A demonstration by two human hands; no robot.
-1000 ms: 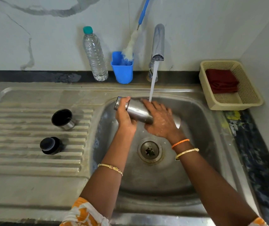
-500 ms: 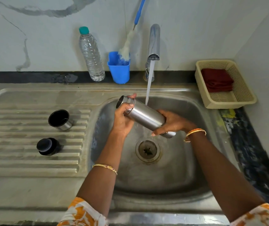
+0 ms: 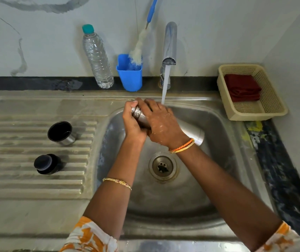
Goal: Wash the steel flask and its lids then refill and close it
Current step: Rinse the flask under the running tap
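Both hands wrapped round the smooth steel flask (image 3: 191, 130) over the basin, left hand (image 3: 133, 122) gripping its ridged neck, wet right hand (image 3: 162, 124) curled across the cylinder beside it.

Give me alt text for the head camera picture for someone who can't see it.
Two hands hold a steel flask tilted over a sink beside a running tap. Two lids sit on the draining board at left; a water bottle and a blue cup with a brush stand behind.
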